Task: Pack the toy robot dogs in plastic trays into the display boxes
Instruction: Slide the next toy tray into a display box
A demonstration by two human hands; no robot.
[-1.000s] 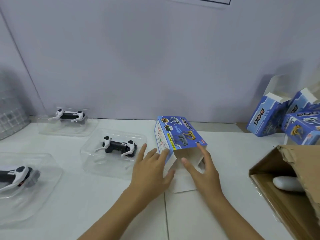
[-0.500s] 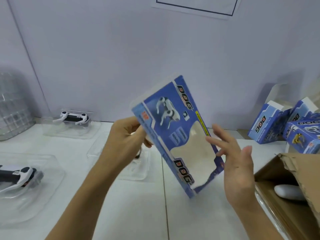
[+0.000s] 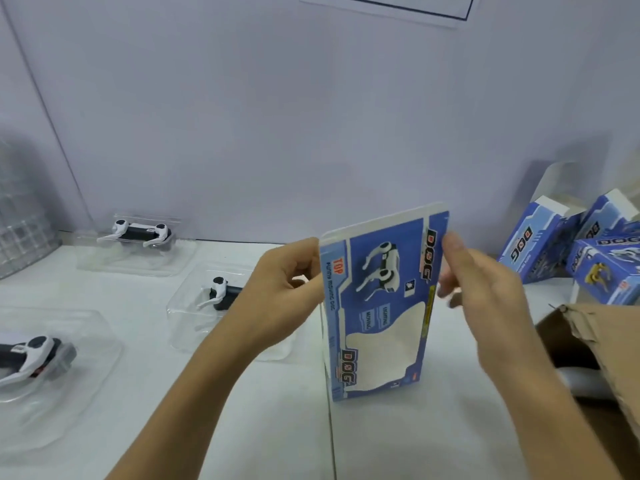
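Table (image 3: 242, 427): white, and it carried everything you had laid out, the trays to your left and the boxes to your right.
Carton (image 3: 595, 358): brown cardboard, open at your right edge; a pale rounded thing lay inside it, too hidden to name.
Near tray (image 3: 86, 368): clear plastic at your far left, with a black-and-white dog (image 3: 27, 355) lying in it, partly cut by the frame edge.
Middle tray (image 3: 187, 327): clear plastic, just behind your left wrist; its dog (image 3: 220, 296) lay inside, half covered by your hand.
Far tray (image 3: 138, 261): clear plastic, against the wall, holding a third dog (image 3: 138, 233) on its side.
Box (image 3: 381, 306): blue, flat, held upright in front of you with its lower end at or just above the table; the cut-out window showed white through it and nothing was inside.
Stacked boxes (image 3: 588, 258): several blue ones piled at the right by the wall, some tilted against each other; you could not see into them.
Left hand (image 3: 280, 292): your fingers were curled and pinched the box's left edge near the top.
Right hand (image 3: 485, 292): your thumb and fingers pinched the box's upper right edge, fingers behind the panel.
Grid crate (image 3: 20, 233): clear, at the far left edge by the wall; contents not legible.
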